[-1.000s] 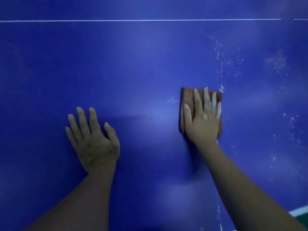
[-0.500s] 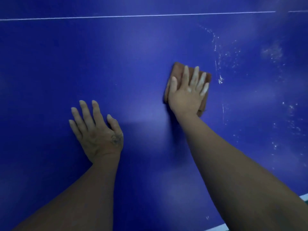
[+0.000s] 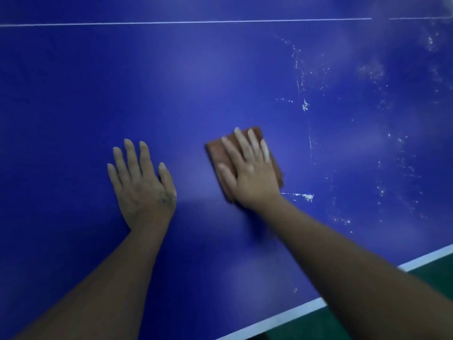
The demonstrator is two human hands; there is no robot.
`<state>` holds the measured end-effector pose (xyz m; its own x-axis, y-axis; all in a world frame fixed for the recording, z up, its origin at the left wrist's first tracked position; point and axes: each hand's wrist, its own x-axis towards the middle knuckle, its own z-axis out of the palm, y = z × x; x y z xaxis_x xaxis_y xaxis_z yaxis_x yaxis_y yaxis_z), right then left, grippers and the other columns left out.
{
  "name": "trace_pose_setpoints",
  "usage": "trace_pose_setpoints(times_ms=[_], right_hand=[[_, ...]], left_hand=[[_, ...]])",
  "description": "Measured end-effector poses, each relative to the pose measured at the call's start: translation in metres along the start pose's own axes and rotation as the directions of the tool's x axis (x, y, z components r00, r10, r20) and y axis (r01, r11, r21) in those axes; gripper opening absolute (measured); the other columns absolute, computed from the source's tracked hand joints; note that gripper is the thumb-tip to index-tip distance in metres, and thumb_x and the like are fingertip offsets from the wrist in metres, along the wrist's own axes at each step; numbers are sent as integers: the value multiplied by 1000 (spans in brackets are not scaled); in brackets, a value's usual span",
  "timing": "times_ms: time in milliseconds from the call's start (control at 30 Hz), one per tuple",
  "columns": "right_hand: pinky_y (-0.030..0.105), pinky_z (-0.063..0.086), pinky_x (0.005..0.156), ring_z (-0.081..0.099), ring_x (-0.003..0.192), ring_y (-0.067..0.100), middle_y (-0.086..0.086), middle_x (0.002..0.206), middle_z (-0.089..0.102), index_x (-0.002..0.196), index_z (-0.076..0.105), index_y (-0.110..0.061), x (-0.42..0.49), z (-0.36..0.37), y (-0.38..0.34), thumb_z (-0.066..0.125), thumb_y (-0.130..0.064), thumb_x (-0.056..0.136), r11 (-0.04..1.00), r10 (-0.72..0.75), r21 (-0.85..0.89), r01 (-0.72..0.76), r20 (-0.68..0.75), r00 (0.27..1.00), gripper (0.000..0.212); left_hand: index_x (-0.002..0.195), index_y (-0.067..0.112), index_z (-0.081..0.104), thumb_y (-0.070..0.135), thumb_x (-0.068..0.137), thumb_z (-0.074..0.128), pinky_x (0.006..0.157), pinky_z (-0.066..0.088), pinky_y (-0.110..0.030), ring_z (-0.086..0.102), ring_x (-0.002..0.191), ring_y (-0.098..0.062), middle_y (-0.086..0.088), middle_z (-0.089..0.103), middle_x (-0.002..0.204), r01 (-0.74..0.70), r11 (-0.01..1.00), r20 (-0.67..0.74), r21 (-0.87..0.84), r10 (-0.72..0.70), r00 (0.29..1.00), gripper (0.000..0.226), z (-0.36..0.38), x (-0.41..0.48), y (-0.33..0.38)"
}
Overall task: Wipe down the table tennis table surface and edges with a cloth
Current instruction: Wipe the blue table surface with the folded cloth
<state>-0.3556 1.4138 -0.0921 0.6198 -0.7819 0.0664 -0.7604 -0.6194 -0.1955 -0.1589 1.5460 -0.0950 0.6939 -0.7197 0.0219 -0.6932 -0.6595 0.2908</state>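
While the left hand (image 3: 143, 190) lies flat and palm-down on the blue counter (image 3: 171, 82), its fingers (image 3: 130, 155) straight and slightly spread and holding nothing, the right hand (image 3: 250, 177) presses flat on a folded reddish-brown cloth (image 3: 215, 150). The right hand's fingers (image 3: 241, 143) are straight and close together on top of the cloth, not curled round it. The cloth lies on the counter well in from the white-striped near edge (image 3: 277, 320), between that edge and the thin white line (image 3: 186, 22) that crosses the far part of the surface. The two hands are near each other but apart. White dust specks (image 3: 305, 105) scatter over the counter to the right of the cloth, and a short white smear (image 3: 307, 197) sits just beside the right wrist. Beyond the near edge, at the lower right, a dark green floor (image 3: 429, 273) shows.
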Motion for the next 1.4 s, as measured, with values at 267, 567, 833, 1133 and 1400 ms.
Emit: trace_pose_setpoints(times_ms=[267,567,833,1133,1400], right_hand=[[52,-3,134,-1,167,28,1,181,9,171,23,-34,115,-23,94,24,-63,109,933,359,-3,-360,84,930,68],[57,13,133,9,167,29,3,179,17,169,31,-28,-87,-21,62,32,-57,113,936,347,-50,-347,-15,938,63],[53,1,135,3,167,29,2,180,12,170,28,-29,-69,-26,65,32,-55,112,907,421,-32,-420,51,905,64],[57,8,134,5,167,30,4,180,12,170,29,-25,-147,-26,36,29,-57,111,907,421,-61,-417,78,904,67],[57,-2,133,-4,167,32,5,181,3,172,21,-27,-89,-19,3,30,-56,113,839,542,-4,-545,99,834,67]], left_hand=[[173,19,29,42,109,38,136,9,-59,5,170,-33,-9,12,183,-127,991,44,37,126,991,68,1,-121,-18],[172,20,31,43,108,38,136,9,-60,2,170,-30,-7,11,183,-66,998,102,3,66,993,68,-5,-119,-11],[172,20,30,42,108,37,137,7,-59,1,170,-30,-7,10,183,-61,998,105,-11,62,993,68,-9,-118,-7],[171,19,33,41,109,39,137,8,-58,4,170,-32,-9,14,183,-72,997,79,-13,73,994,67,-13,-117,-7],[169,17,37,31,113,37,137,10,-58,10,170,-34,-11,19,181,-88,996,13,-25,89,996,58,-12,-117,-9]])
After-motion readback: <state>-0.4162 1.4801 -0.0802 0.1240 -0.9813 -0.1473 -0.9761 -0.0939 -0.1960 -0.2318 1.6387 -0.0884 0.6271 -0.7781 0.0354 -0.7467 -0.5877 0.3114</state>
